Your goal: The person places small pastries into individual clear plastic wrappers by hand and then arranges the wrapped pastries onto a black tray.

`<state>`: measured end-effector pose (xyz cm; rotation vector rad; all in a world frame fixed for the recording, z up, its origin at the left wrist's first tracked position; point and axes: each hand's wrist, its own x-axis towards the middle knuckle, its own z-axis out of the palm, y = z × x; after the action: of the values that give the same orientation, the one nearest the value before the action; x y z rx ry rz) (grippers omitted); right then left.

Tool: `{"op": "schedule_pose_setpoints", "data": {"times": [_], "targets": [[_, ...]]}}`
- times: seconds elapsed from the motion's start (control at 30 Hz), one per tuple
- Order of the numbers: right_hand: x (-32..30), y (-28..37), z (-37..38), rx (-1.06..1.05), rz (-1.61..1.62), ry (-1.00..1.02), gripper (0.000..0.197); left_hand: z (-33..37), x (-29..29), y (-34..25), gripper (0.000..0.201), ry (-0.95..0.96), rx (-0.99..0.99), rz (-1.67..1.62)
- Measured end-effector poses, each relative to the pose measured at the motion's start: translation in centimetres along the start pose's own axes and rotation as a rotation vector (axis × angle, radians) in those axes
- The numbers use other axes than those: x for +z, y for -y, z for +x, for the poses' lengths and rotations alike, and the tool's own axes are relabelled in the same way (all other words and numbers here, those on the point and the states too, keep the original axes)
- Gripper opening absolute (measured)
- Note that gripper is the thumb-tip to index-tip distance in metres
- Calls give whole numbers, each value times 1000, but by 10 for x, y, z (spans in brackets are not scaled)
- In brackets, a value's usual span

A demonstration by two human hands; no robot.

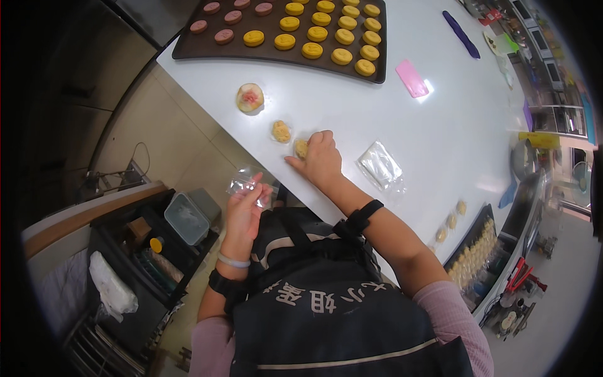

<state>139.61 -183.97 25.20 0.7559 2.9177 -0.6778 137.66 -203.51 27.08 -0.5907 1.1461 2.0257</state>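
In my left hand [246, 207], just off the table's near edge, the fingers pinch a small clear plastic bag [242, 183]. My right hand [323, 162] is on the white table, its thumb and fingers curved around a crumbly yellow pastry ball [301, 148] that it partly hides. To the left of that hand another crumbly yellow ball [281, 131] rests on clear wrap. Farther up the table sits a round, pale pastry with a pink centre [250, 98]. A stack of clear plastic bags [379, 164] lies to the right of my right hand.
A dark baking tray [270, 56] holds rows of yellow and pink pressed cakes at the far side. A pink card [411, 78] lies beside it. Several wrapped pastries fill a black tray [457, 254] at right. A dark shelf cart [125, 251] stands below, left.
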Motion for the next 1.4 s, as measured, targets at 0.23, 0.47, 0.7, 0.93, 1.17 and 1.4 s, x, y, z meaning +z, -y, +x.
{"op": "schedule_pose_setpoints", "data": {"times": [0.23, 0.47, 0.7, 0.93, 1.17, 1.4], "targets": [[-4, -42, -5, -197, 105, -36, 39, 12, -4, 10, 18, 4, -16, 15], [-22, -64, -25, -286, 220, -26, 35, 47, 50, 30, 23, 164, -90, 100], [-32, -68, -22, -205, 273, 79, 23, 71, 66, 45, 31, 276, -116, 71], [-31, -80, -14, -370, 326, 135, 22, 74, 70, 49, 28, 243, -118, 49], [-28, -81, -20, -281, 336, 170, 26, 78, 68, 50, 35, 314, -91, 58], [-6, -68, -35, -425, 117, -206, 37, 81, 69, 55, 32, 222, -129, -19]]}}
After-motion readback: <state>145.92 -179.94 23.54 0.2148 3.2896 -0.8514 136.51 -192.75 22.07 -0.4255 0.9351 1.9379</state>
